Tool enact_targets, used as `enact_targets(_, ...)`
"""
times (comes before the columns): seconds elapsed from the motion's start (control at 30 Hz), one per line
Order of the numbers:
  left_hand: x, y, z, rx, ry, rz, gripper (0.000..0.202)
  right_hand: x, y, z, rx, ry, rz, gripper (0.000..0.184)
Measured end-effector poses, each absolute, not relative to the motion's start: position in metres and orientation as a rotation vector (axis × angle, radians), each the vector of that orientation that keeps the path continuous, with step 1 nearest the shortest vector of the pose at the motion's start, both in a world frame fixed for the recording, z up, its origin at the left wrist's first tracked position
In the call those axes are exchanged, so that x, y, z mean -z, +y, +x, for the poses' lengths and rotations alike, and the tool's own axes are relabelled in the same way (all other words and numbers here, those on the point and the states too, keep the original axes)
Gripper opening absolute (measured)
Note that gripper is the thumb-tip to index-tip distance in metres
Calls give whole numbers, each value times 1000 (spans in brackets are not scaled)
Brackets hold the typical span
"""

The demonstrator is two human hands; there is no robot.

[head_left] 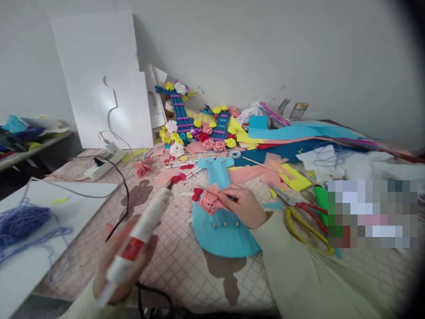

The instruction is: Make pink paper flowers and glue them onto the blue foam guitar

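Observation:
My left hand (pixel 128 252) is wrapped round a white glue gun (pixel 154 206) with a red patch, its dark nozzle tilted up and away from me. In my right hand (pixel 244 206) a salmon-pink folded paper flower (pixel 212 200) is pinched between thumb and fingers. The flower is over a turquoise paper-covered shape (pixel 226 241) with a round lower body, a narrow neck and small wooden pegs. A small red paper piece (pixel 197 193) shows just left of the flower. The nozzle is apart from the flower.
Scissors (pixel 295 204) with red and yellow handles lie to the right. A power strip (pixel 104 164) with cords stands at the left, near purple yarn (pixel 25 221). Decorated paper instruments (pixel 195 119) and paper strips fill the back, before a white board (pixel 106 79).

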State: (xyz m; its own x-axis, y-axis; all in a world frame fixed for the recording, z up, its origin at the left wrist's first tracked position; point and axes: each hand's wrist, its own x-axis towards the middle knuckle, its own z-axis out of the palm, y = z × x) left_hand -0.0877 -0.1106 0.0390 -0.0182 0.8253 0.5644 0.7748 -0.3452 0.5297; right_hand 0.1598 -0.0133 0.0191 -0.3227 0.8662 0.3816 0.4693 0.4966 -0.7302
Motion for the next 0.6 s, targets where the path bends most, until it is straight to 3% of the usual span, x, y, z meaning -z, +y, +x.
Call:
enact_targets(0.13, -25, -112, -59, -1177, 1482, 2423, 31, -19, -15, 159, -660, -1959, -1076, 21)
enact_targets(0.6, -6, -90, -53, -900, 1386, 2636, 25, -22, -15, 160, -641, -1971, -1079, 23)
